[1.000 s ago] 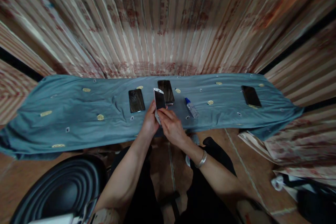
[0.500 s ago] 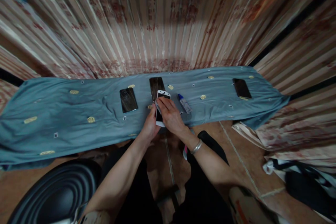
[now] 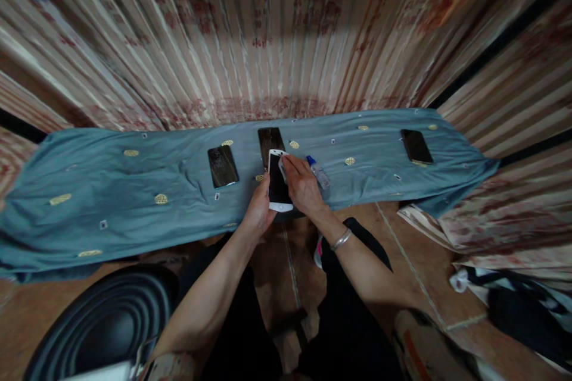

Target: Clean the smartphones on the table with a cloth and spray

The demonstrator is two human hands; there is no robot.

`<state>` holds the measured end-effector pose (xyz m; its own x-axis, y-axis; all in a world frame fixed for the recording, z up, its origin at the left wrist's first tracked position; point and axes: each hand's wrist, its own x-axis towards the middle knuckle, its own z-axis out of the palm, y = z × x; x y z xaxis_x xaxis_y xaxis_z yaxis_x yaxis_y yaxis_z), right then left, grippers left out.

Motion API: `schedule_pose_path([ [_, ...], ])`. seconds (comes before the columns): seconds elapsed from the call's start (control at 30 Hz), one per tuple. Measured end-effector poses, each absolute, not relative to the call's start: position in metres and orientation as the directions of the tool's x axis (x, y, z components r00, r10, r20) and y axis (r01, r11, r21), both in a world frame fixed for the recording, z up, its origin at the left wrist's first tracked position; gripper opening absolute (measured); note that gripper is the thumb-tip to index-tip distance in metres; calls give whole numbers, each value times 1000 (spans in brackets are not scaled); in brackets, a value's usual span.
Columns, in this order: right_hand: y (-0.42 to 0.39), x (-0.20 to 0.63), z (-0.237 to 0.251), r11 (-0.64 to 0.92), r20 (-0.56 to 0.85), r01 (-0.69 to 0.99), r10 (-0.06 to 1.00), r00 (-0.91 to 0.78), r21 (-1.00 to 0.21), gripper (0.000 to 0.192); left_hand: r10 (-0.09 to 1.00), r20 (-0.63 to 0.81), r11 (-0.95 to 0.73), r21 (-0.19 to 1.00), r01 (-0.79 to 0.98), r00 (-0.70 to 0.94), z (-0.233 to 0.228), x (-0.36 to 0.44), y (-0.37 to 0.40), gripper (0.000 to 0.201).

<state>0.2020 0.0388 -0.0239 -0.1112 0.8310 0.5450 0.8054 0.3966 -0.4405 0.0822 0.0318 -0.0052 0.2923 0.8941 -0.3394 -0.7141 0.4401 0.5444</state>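
My left hand (image 3: 260,205) grips a white smartphone (image 3: 277,187) by its left edge and lower end, with the dark screen facing up. Over the phone's upper right edge lies my right hand (image 3: 304,186), its fingers pressed together on a small pale cloth (image 3: 282,165) that is mostly hidden under them. Just beyond the white phone, partly covered by it, is a dark phone (image 3: 270,139) on the table. A clear bottle with a blue cap (image 3: 320,174) lies close to my right hand's fingers.
A blue-green patterned cloth (image 3: 134,184) covers the long narrow table. One black phone (image 3: 223,166) lies left of my hands, another (image 3: 417,146) far right. Pleated curtains (image 3: 304,41) hang behind. On the floor at lower left stands a round black ribbed stool (image 3: 102,321).
My right hand has slid right across the white phone with the cloth, uncovering most of the screen. The left hand keeps its grip. The whole view has shifted slightly.
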Motion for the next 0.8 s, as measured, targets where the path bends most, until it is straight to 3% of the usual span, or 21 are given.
schedule_pose_path([
  [0.37, 28, 183, -23, 467, 542, 763, 820, -184, -448, 44, 875, -452, 409, 494, -767, 176, 2, 72, 44, 30],
  [0.8, -3, 158, -25, 593, 540, 672, 775, -327, -444, 40, 892, -448, 317, 516, -796, 64, 7, 41, 51, 35],
])
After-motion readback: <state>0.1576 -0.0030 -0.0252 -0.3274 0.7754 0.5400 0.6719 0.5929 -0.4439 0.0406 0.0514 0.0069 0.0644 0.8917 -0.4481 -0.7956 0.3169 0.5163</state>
